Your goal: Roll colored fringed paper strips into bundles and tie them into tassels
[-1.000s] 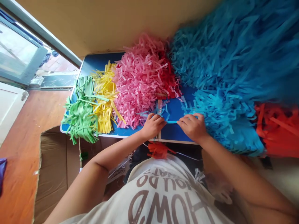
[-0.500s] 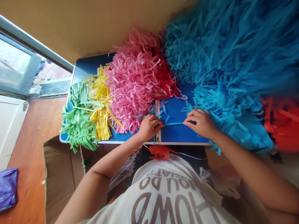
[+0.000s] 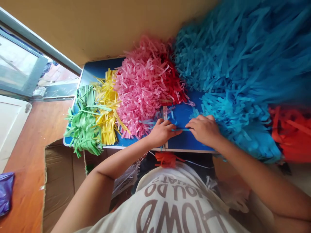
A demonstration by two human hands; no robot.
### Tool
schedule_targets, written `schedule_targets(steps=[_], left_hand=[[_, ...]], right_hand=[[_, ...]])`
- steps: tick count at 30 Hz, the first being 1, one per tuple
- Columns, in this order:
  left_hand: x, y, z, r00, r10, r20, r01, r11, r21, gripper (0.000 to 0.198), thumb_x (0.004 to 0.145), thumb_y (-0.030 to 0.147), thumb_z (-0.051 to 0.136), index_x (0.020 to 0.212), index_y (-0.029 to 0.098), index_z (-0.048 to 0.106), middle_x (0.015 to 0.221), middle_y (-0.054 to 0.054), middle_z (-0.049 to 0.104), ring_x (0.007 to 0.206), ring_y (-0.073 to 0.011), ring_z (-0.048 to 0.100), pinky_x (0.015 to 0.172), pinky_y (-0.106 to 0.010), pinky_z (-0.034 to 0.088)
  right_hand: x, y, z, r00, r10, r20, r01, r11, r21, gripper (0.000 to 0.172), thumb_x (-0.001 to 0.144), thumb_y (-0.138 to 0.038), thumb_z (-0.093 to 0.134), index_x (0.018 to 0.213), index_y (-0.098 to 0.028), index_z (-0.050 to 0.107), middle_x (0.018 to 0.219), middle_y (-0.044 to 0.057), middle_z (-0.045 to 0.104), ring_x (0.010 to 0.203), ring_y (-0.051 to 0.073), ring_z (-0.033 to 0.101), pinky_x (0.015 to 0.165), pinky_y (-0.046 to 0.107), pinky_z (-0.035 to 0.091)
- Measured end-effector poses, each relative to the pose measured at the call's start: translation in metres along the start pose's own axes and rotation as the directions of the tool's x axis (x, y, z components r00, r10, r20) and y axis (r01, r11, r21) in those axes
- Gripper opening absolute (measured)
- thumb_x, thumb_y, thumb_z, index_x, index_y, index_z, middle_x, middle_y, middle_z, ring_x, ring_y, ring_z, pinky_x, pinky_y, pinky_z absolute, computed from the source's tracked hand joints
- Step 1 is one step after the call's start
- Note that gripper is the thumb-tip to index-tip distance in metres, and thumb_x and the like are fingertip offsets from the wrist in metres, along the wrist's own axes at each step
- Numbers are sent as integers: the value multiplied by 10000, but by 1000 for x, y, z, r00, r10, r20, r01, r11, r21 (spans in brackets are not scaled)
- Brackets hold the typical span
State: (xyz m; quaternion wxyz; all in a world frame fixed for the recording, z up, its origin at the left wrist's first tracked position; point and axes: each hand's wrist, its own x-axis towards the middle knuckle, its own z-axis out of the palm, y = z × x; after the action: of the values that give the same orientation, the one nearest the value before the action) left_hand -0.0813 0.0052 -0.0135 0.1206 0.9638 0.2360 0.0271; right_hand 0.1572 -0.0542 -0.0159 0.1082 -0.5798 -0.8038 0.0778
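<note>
My left hand (image 3: 164, 132) and my right hand (image 3: 204, 130) meet over a blue tabletop (image 3: 187, 140) with a white edge. Both pinch a thin blue paper strip (image 3: 181, 129), and their fingertips nearly touch. Fringed paper lies in heaps around them. Pink (image 3: 139, 87) and red (image 3: 173, 81) fringe sit just above my left hand, and bright blue fringe (image 3: 230, 119) touches my right hand. Farther left lie yellow fringe (image 3: 107, 106) and green fringe (image 3: 82, 126). A larger, darker blue mass (image 3: 240, 58) fills the upper right.
Orange-red fringe (image 3: 291, 132) lies at far right, and an orange-red paper bunch (image 3: 166, 159) sits below the table edge. An open cardboard box (image 3: 58, 184) stands on the wooden floor (image 3: 24, 155) at left, near a purple bag (image 3: 6, 194). A glass door (image 3: 19, 61) is upper left.
My hands have drawn closer together, leaving less of the blue strip showing between them. The camera view has shifted slightly.
</note>
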Motion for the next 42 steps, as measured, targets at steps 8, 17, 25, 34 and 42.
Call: schedule_targets(steps=[8, 17, 25, 34, 42], left_hand=[[9, 5, 14, 988, 91, -123, -83, 995, 63, 259, 990, 269, 479, 991, 242, 737, 1032, -62, 711, 923, -195, 582, 906, -411, 335], [-3, 19, -16, 914, 75, -398, -59, 997, 54, 234, 987, 247, 501, 915, 247, 723, 866, -8, 730, 824, -137, 646, 988, -434, 341], [-30, 44, -71, 842, 152, -518, -184, 983, -11, 207, 986, 245, 515, 1067, 314, 693, 903, 20, 750, 886, -125, 680, 1101, -421, 296], [-32, 77, -48, 690, -376, -618, -61, 821, -568, 205, 962, 306, 556, 945, 196, 728, 889, -68, 741, 806, -133, 683, 750, -247, 518], [-30, 85, -43, 640, -428, -638, -84, 786, -612, 125, 903, 261, 639, 902, 175, 729, 829, -53, 751, 783, -141, 681, 749, -247, 504]], right_hand=[[-5, -16, 7, 967, -246, -70, 220, 940, -259, 273, 943, -127, 469, 752, -173, 659, 771, 41, 681, 782, 182, 526, 755, 378, 242], [-13, -38, -31, 988, -16, -155, 53, 971, 234, 200, 936, -270, 558, 848, -226, 733, 903, 45, 751, 866, 198, 644, 812, 370, 342], [-11, -69, -62, 895, 57, 443, -444, -9, 896, 383, 695, -576, 778, 705, -195, 741, 701, 32, 697, 630, 156, 591, 591, 270, 451], [-29, -98, -33, 815, 433, 385, -287, -275, 918, 305, 596, -470, 869, 729, -230, 735, 690, 4, 666, 588, 130, 567, 540, 263, 470], [-24, -104, -30, 792, 554, 258, -159, -221, 962, 329, 599, -373, 878, 829, -233, 689, 690, -39, 627, 526, 77, 500, 480, 198, 373]])
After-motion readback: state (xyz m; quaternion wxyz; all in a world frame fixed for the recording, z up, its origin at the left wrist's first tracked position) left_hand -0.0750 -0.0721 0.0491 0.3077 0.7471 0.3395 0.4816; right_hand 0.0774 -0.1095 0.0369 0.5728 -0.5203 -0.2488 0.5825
